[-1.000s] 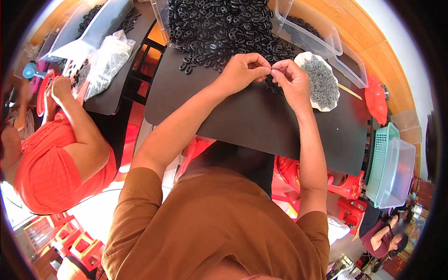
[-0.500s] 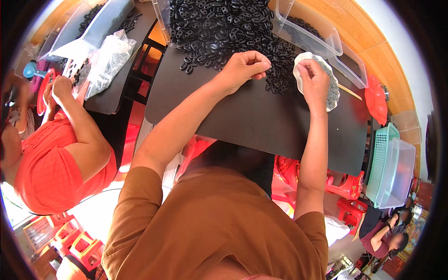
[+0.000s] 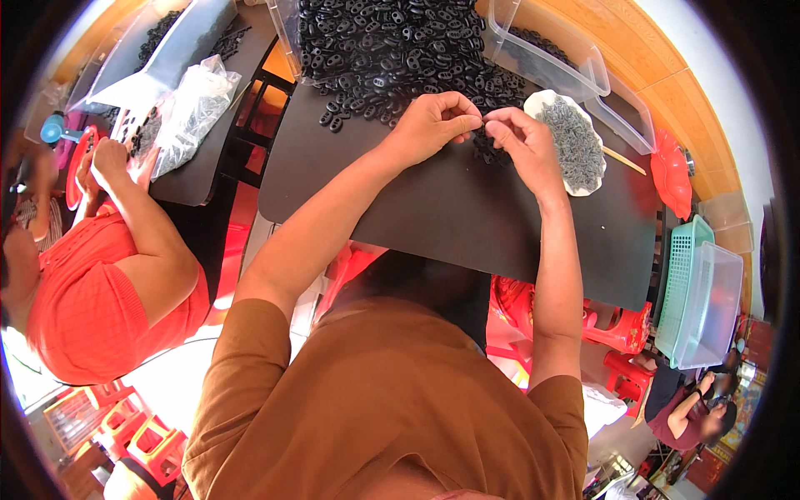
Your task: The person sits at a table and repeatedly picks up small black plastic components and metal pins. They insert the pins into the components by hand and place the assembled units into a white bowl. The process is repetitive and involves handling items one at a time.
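My left hand (image 3: pixel 437 125) is pinched at the near edge of the heap of black plastic pieces (image 3: pixel 392 50), small ovals with holes. My right hand (image 3: pixel 527 150) is also pinched, its fingertips meeting those of the left. Whatever sits between the fingertips is too small to make out. To the right of my right hand lies a white scalloped dish (image 3: pixel 590 188) filled with tiny grey parts (image 3: pixel 573 142). Both hands hover over the dark table (image 3: pixel 467 225), near a lower cluster of black pieces partly hidden behind the fingers.
Clear plastic bins (image 3: pixel 558 62) stand at the back right. A thin wooden stick (image 3: pixel 625 162) pokes out beside the dish, near a red dish (image 3: pixel 672 171). Green and clear baskets (image 3: pixel 685 283) are at the right. A co-worker in red (image 3: pixel 117 292) works at another table on the left.
My right hand has left the dish of grey parts and moved left to meet my left hand's fingertips. The left hand has stayed nearly in place.
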Demonstrator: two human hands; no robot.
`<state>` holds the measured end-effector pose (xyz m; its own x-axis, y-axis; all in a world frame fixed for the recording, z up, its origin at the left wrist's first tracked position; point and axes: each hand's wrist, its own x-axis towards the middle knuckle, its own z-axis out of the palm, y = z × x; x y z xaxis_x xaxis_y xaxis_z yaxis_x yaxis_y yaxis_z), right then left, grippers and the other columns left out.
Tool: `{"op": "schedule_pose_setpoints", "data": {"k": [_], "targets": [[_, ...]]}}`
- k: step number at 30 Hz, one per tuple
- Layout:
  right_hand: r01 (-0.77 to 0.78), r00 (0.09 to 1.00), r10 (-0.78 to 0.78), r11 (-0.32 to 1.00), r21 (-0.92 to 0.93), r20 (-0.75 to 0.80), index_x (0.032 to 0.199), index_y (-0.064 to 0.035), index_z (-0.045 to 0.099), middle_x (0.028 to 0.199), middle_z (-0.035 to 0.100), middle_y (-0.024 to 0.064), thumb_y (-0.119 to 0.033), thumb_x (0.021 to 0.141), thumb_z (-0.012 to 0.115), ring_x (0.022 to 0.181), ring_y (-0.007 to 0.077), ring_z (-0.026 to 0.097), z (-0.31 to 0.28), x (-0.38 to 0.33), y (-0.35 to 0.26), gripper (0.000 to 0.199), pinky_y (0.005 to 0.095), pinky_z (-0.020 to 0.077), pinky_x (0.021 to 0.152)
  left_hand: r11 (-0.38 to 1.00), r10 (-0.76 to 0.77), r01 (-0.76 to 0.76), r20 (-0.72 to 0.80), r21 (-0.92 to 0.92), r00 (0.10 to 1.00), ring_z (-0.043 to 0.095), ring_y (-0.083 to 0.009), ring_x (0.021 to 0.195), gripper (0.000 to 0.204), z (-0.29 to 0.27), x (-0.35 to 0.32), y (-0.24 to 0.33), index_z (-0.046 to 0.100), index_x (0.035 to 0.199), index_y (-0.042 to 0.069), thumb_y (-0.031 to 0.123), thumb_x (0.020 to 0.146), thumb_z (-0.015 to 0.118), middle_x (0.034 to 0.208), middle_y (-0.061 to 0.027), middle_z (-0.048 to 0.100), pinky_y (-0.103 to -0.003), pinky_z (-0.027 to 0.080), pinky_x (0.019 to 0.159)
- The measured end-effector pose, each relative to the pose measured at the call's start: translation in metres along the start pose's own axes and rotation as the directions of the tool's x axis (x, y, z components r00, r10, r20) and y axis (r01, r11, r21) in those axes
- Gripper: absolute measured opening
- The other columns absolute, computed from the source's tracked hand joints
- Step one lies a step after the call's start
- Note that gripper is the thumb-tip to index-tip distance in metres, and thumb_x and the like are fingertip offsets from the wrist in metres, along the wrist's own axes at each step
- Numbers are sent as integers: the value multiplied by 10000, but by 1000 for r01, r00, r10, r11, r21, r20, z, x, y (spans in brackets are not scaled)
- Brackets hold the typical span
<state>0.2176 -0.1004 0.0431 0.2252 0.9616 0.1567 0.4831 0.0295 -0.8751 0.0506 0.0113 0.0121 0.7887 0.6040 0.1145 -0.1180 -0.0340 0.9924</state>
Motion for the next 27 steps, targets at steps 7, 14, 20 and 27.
{"op": "schedule_pose_setpoints", "data": {"k": [7,14,20,27], "targets": [[-36,996,29,996,82,82,925,-42,665,778,627,-27,-163,908,675,703,55,547,3,-1,1,123,215,447,639,995,0,0,1,103,1000,571,-58,727,97,0,-1,3,665,930,38,135,922,660,797,13,641,-219,487,674],[-87,994,66,965,249,91,881,-70,629,774,595,-47,-155,917,664,693,47,535,5,-4,-2,99,201,425,613,997,6,-2,65,-72,998,577,-61,728,96,-3,1,2,670,921,45,141,916,675,812,4,647,-218,493,678],[82,996,-78,990,111,-36,894,-78,623,791,602,-37,-134,914,661,699,36,541,14,-3,4,71,200,416,595,999,10,-9,26,-36,1000,583,-56,739,111,-2,1,2,658,936,46,153,919,679,825,9,641,-211,499,688],[39,993,-14,977,212,-118,903,-83,617,793,618,-28,-146,925,639,705,34,561,9,-1,-1,70,202,422,592,967,-98,101,24,-235,995,582,-42,747,105,-3,2,-2,656,941,72,175,935,674,847,24,631,-198,510,711]]}}
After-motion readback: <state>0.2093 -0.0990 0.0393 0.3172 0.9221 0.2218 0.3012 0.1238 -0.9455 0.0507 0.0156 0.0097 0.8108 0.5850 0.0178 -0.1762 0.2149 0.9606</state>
